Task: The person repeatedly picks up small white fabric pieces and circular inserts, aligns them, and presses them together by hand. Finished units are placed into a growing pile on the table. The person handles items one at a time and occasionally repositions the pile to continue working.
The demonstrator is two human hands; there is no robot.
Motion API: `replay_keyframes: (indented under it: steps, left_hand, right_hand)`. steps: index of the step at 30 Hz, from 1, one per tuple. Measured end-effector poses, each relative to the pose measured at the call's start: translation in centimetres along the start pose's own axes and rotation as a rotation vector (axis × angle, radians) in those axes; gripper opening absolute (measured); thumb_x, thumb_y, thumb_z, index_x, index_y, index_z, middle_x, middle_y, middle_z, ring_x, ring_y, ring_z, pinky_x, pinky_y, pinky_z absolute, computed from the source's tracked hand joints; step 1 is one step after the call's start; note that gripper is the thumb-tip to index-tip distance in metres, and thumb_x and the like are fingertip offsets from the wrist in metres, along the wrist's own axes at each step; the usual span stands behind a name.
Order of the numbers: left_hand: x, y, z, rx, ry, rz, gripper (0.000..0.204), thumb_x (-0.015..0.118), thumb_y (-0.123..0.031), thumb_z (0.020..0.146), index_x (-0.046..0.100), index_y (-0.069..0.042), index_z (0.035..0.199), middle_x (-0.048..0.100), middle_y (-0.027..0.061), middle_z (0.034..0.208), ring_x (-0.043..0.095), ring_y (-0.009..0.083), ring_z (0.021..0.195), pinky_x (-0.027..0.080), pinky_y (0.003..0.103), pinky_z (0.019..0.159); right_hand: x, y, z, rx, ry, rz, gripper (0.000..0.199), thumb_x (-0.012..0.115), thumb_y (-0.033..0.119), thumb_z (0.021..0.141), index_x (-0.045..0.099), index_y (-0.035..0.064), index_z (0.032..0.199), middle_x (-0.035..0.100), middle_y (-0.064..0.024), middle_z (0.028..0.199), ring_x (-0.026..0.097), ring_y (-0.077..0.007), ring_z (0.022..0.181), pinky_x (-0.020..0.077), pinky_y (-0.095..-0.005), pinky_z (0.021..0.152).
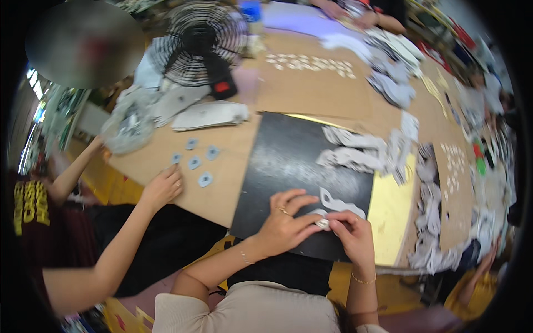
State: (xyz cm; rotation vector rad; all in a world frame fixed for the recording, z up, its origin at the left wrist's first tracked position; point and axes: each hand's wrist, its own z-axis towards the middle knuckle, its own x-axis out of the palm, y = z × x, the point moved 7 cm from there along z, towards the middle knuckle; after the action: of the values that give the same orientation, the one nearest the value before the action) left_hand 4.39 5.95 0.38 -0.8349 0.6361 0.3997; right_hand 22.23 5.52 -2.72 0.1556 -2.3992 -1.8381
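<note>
Between the fingers (306, 221), a white piece (322, 223)

You pinch a small white piece (322, 224) between the fingertips of your left hand (284, 225) and right hand (355, 236); it looks rounded, its surface detail too small to read, and your fingers cover part of it. Just beyond, a pale, wavy-edged strip (335, 203) lies slanting down to your right; whether the two join is hidden from you.

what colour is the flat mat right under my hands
The mat is black, best seen in the head view.
</note>
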Motion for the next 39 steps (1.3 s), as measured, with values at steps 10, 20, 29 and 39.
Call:
replay_keyframes:
  steps: [10,20,29,39]
  left_hand:
    - [0.1,4.3,2.6,-0.158,0.138,0.049,0.022,0.085,-0.019,0.079,0.077,-0.011,0.097,0.063,0.0066,0.126,0.053,0.0303,0.125,0.036,0.043,0.104]
    - [1.2,5.3,2.7,-0.165,0.178,0.064,0.027,0.084,-0.019,0.081,0.076,-0.011,0.106,0.063,0.0067,0.127,0.054,0.0290,0.124,0.035,0.043,0.106]
    - [1.1,5.8,2.6,-0.201,0.181,-0.029,0.029,0.081,-0.013,0.082,0.076,-0.011,0.110,0.063,0.0073,0.129,0.053,0.0297,0.126,0.034,0.043,0.108]
    - [1.2,4.9,3.2,-0.166,0.293,0.024,0.037,0.069,-0.003,0.080,0.075,-0.015,0.114,0.060,0.0068,0.134,0.047,0.0307,0.130,0.029,0.046,0.110]
  right_hand:
    - [-2.5,3.6,0.4,-0.244,-0.360,-0.723,0.022,0.076,0.011,0.090,0.073,0.0031,0.109,0.064,-0.0112,0.098,0.063,-0.0291,0.092,0.0482,-0.0379,0.084]
    - [0.5,2.6,2.8,-0.275,-0.316,-1.046,0.028,0.082,0.018,0.083,0.071,0.0083,0.107,0.059,-0.0060,0.099,0.056,-0.0241,0.095,0.0365,-0.0398,0.090]
    - [-0.8,2.8,2.5,-0.256,-0.284,-0.950,0.013,0.076,0.012,0.089,0.067,0.0086,0.097,0.064,-0.0081,0.089,0.061,-0.0270,0.088,0.0400,-0.0419,0.086]
    - [-2.9,2.8,2.8,-0.160,-0.226,-0.489,0.017,0.067,0.003,0.095,0.068,-0.0012,0.112,0.070,-0.0146,0.091,0.070,-0.0258,0.082,0.0536,-0.0317,0.075]
